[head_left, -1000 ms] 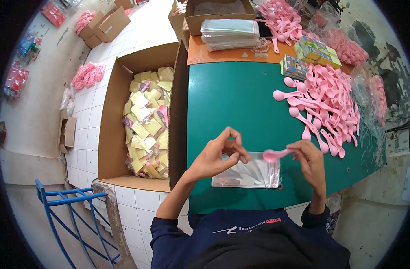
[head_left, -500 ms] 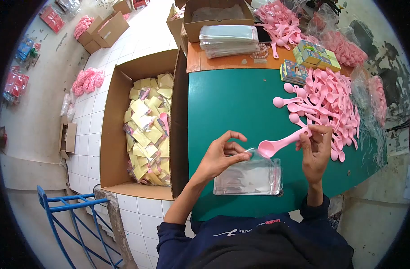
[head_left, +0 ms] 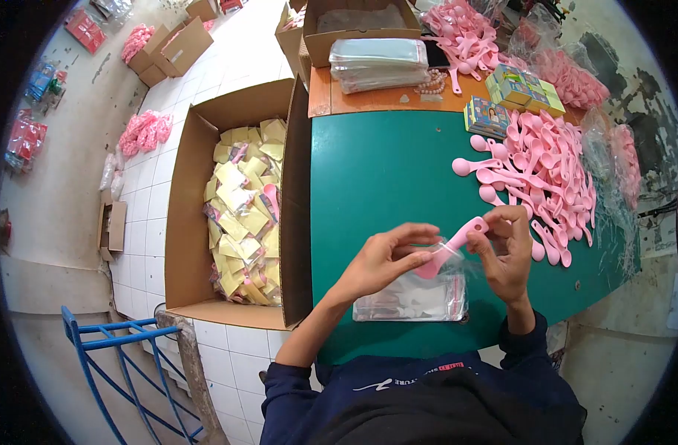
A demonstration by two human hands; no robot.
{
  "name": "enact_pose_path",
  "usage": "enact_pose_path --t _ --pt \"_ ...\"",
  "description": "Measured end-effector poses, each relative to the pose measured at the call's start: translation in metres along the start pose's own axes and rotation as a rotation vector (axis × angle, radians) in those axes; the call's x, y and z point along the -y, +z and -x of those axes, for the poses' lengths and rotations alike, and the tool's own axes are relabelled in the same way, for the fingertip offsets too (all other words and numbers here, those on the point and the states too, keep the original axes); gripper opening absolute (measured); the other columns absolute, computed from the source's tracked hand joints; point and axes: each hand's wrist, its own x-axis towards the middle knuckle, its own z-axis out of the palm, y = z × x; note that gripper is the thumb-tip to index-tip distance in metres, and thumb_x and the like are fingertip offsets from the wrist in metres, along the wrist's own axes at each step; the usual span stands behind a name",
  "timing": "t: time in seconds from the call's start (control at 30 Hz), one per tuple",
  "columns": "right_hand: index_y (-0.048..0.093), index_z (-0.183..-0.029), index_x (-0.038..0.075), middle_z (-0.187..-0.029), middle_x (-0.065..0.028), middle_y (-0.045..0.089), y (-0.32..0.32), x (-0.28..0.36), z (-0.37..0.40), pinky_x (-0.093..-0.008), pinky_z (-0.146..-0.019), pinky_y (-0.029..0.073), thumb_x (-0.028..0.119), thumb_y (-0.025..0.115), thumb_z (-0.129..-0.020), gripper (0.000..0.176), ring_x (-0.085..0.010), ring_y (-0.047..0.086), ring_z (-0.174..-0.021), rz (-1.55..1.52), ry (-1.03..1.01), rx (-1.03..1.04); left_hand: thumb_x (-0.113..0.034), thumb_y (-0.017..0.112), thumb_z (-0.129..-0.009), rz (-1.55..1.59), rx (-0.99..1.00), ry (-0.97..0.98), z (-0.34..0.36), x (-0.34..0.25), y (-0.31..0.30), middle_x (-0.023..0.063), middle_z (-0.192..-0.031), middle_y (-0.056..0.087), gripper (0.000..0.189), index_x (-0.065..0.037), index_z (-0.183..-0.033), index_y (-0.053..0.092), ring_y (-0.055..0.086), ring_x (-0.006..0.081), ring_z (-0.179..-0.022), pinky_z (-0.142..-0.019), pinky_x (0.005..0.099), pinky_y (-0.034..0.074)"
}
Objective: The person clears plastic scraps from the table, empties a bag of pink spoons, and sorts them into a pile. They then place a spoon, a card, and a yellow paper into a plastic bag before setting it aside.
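Nearest, a dark blue sweatshirt is seen at the bottom edge, with both forearms reaching out over the green surface. A flat stack of empty clear bags lies on the near edge of that surface, just under the hands.

Above the stack, one clear bag is held at its mouth by the left hand, its grip pinched on the plastic between thumb and fingers. A pink spoon is held by the right hand, the grip pinched on the end of the handle. The spoon's bowl has been pushed into the bag, while most of the handle lies outside it, tilted up to the right.

This packing step is judged about half done: the spoon is not fully in, and the bag's mouth is not closed.

To the left, an open cardboard box on the floor is filled well up with yellow packets, so much finished work appears to be stored. To the right and farther off, a large heap of loose spoons is spread on the surface, so much is judged left to pack.

Farthest, small coloured boxes and a pile of clear sleeves are seen.
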Motion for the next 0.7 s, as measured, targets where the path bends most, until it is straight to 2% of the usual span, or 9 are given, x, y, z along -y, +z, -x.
enact_pose_path --t 0.07,0.13,0.23,0.33,0.4,0.47,0.53,0.63,0.7 --pt "0.049 -0.1 -0.001 -0.085 -0.0082 0.059 -0.003 -0.001 -0.001 -0.0238 -0.062 0.05 0.005 0.065 -0.082 0.024 -0.0133 0.059 -0.071 -0.06 -0.047 -0.024 -0.022 0.05 -0.093 -0.27 0.104 -0.018 -0.002 -0.004 -0.005 0.0032 -0.08 0.064 0.028 0.0 -0.104 0.062 0.054 0.0073 -0.07 -0.062 0.0238 0.045" --pt "0.052 -0.099 0.0 -0.088 -0.0079 0.06 -0.009 0.0 -0.008 -0.0282 -0.069 0.048 0.022 0.058 -0.088 0.025 -0.0173 0.059 -0.076 0.075 -0.217 0.102 -0.025 0.048 -0.094 -0.214 0.096 -0.02 -0.004 -0.01 -0.006 0.0028 -0.075 0.062 0.029 -0.001 -0.104 0.063 0.05 0.007 -0.066 -0.059 0.0231 0.042" --pt "0.056 -0.1 0.001 -0.093 -0.008 0.061 -0.017 0.007 -0.041 -0.0337 -0.081 0.043 0.046 0.043 -0.091 0.048 -0.022 0.057 -0.084 0.168 -0.484 0.378 -0.024 0.045 -0.095 -0.164 0.042 0.042 -0.013 -0.028 -0.005 0.0025 -0.081 0.064 0.03 -0.002 -0.103 0.063 0.054 0.0071 -0.072 -0.061 0.0214 0.043" --pt "0.065 -0.092 0.004 -0.094 -0.0083 0.064 -0.042 -0.022 -0.11 -0.034 -0.087 0.039 0.05 0.045 -0.085 0.05 -0.0205 0.056 -0.087 -0.019 -0.232 0.301 -0.023 0.042 -0.097 0.0 0.02 0.173 -0.019 -0.043 -0.006 0.0059 -0.096 0.066 0.032 0.001 -0.103 0.063 0.06 0.0123 -0.087 -0.074 0.0242 0.048" --pt "0.066 -0.088 0.0 -0.078 -0.0175 0.063 -0.085 -0.072 -0.176 -0.0339 -0.069 0.047 0.037 0.052 -0.084 0.04 -0.026 0.06 -0.073 0.675 -0.095 0.058 -0.023 0.042 -0.097 0.024 0.038 0.224 -0.019 -0.059 -0.009 0.0083 -0.097 0.065 0.033 0.003 -0.103 0.062 0.061 0.0136 -0.089 -0.078 0.0251 0.048" --pt "0.067 -0.085 0.0 -0.073 -0.0217 0.061 -0.144 -0.177 -0.233 -0.0384 -0.07 0.048 0.036 0.054 -0.082 0.038 -0.0321 0.062 -0.072 1.126 0.067 0.052 -0.026 0.043 -0.096 -0.007 0.035 0.329 -0.017 -0.074 -0.015 0.0113 -0.099 0.065 0.036 0.004 -0.102 0.062 0.061 0.0155 -0.091 -0.08 0.0264 0.048" --pt "0.067 -0.075 0.0 -0.071 -0.0211 0.062 -0.17 -0.258 -0.241 -0.043 -0.07 0.048 0.037 0.062 -0.076 0.037 -0.0362 0.063 -0.073 1.187 -0.172 0.014 -0.026 0.042 -0.096 -0.034 0.071 0.408 -0.013 -0.087 -0.028 0.0122 -0.1 0.065 0.037 0.005 -0.102 0.062 0.061 0.0161 -0.091 -0.08 0.0273 0.048" --pt "0.064 -0.078 0.002 -0.078 -0.0216 0.063 -0.138 -0.195 -0.221 -0.0448 -0.071 0.048 0.035 0.068 -0.069 0.035 -0.0361 0.063 -0.08 1.022 0.314 -0.033 -0.026 0.042 -0.096 -0.029 0.048 0.53 -0.017 -0.101 -0.04 0.0138 -0.099 0.065 0.037 0.005 -0.101 0.062 0.062 0.0172 -0.089 -0.078 0.0283 0.05" --pt "0.062 -0.085 0.002 -0.083 -0.0211 0.063 -0.132 -0.198 -0.214 -0.045 -0.071 0.048 0.031 0.069 -0.069 0.034 -0.0362 0.063 -0.081 1.054 0.282 -0.25 -0.025 0.041 -0.096 0.074 0.075 0.539 -0.021 -0.109 -0.042 0.0142 -0.099 0.065 0.037 0.006 -0.101 0.061 0.063 0.0175 -0.089 -0.078 0.0278 0.049"
